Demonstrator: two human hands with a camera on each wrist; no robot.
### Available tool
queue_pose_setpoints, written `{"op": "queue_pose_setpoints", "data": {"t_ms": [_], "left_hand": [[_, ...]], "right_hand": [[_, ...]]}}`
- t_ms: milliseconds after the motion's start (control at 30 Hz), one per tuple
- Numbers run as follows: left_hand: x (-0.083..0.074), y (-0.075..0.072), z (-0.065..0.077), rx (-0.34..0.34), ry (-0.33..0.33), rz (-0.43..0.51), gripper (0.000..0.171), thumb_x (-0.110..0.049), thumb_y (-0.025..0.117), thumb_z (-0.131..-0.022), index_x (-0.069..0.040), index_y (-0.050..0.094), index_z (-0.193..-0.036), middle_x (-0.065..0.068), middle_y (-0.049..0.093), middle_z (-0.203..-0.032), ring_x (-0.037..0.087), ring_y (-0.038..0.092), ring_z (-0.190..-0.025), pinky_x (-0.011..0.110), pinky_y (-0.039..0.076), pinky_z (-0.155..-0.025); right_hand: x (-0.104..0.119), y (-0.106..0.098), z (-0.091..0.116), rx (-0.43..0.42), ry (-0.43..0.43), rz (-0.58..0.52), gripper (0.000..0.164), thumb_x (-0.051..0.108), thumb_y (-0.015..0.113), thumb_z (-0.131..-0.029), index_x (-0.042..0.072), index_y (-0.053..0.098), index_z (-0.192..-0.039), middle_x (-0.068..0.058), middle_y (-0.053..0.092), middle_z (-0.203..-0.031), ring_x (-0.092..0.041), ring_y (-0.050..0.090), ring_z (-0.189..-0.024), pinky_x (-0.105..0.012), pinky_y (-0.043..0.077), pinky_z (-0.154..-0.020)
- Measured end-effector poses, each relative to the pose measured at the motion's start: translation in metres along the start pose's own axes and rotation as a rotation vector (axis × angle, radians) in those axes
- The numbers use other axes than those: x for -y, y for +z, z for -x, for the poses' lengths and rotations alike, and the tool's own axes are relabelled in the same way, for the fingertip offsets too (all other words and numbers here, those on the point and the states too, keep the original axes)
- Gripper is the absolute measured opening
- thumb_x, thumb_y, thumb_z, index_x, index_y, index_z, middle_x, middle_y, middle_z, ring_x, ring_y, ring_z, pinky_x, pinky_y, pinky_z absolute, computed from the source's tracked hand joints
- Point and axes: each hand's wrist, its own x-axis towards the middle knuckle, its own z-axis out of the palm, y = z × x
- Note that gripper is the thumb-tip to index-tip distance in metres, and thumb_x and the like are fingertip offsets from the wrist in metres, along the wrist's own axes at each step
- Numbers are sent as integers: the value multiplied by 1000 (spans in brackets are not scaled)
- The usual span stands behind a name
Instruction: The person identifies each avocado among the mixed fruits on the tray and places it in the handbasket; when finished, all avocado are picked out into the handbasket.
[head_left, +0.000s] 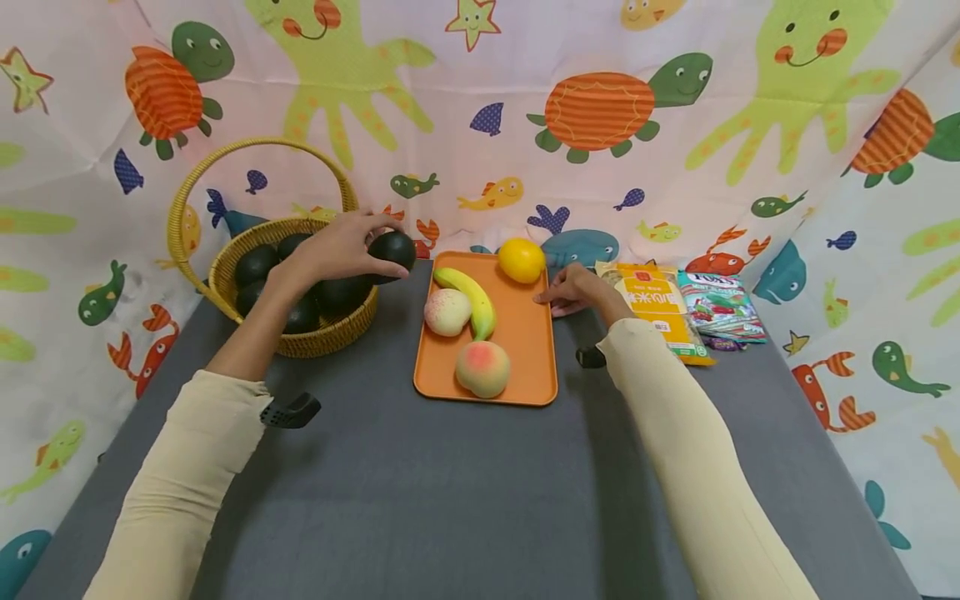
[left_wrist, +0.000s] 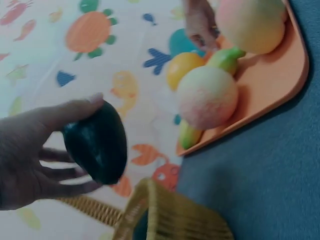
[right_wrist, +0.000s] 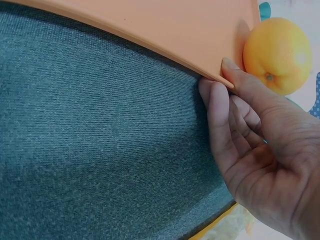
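Note:
My left hand (head_left: 339,247) grips a dark, almost black avocado (head_left: 393,248) between thumb and fingers, above the right rim of the wicker basket (head_left: 333,340). In the left wrist view the avocado (left_wrist: 97,144) has a smooth, pear-like shape and is clear of the basket. Several more dark avocados (head_left: 256,265) fill the basket. With thumb on top and fingers below, my right hand (head_left: 576,292) pinches the right edge of the orange tray (head_left: 523,342). On the tray lie a banana (head_left: 471,298), a yellow-orange orange (head_left: 522,261), a pale round fruit (head_left: 447,312) and a peach (head_left: 483,369).
The basket's tall handle (head_left: 258,143) arches over it at the left. Right of my right hand lie a yellow snack packet (head_left: 656,304) and a teal candy bag (head_left: 722,304). A printed curtain (head_left: 450,92) closes off the back of the grey table (head_left: 450,500).

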Motion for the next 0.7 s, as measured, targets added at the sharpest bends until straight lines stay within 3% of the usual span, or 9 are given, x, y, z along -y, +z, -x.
{"op": "queue_pose_setpoints", "data": {"t_ms": [100,200,300,367,500,700], "left_hand": [[9,-8,17,49,-61,-40,65,-45,81,-89,-8,62,-139,20,62,-118,31,56,-101,45,49,-86],[21,-8,32,151,-122,-97,70,-48,79,-90,-2,61,-140,23,66,-126,37,61,-111,49,51,-92],[32,-3,45,277,-186,-116,81,-53,74,-93,2,53,-147,29,56,-148,46,56,-130,62,49,-105],[38,1,52,326,-214,-106,86,-58,70,-94,1,47,-152,30,50,-153,49,51,-138,66,44,-111],[44,3,60,318,-225,-57,87,-60,65,-97,-1,39,-156,31,47,-155,49,48,-141,69,39,-115],[44,2,61,299,-152,-21,61,-37,66,-103,-3,45,-149,32,58,-140,48,56,-130,66,46,-107]], "right_hand": [[0,-3,-1,-8,-11,-3,30,20,85,-88,6,59,-93,-2,65,-66,-11,68,-59,-31,64,-71],[-1,-5,-2,-23,-17,-5,31,20,86,-88,7,59,-92,-2,65,-66,-11,66,-58,-30,64,-69],[-3,-5,-3,-23,-15,-3,31,20,86,-87,7,59,-91,-2,65,-66,-11,66,-57,-30,64,-68],[-4,-4,-3,-19,-10,1,30,21,86,-87,7,60,-91,-2,66,-66,-11,67,-58,-30,64,-68],[-5,-5,-3,-26,-1,11,29,23,86,-87,8,61,-89,-2,66,-66,-11,67,-58,-28,63,-67],[-5,-7,-2,-24,11,2,30,23,87,-86,9,60,-89,-2,65,-66,-11,68,-58,-26,62,-65]]}}
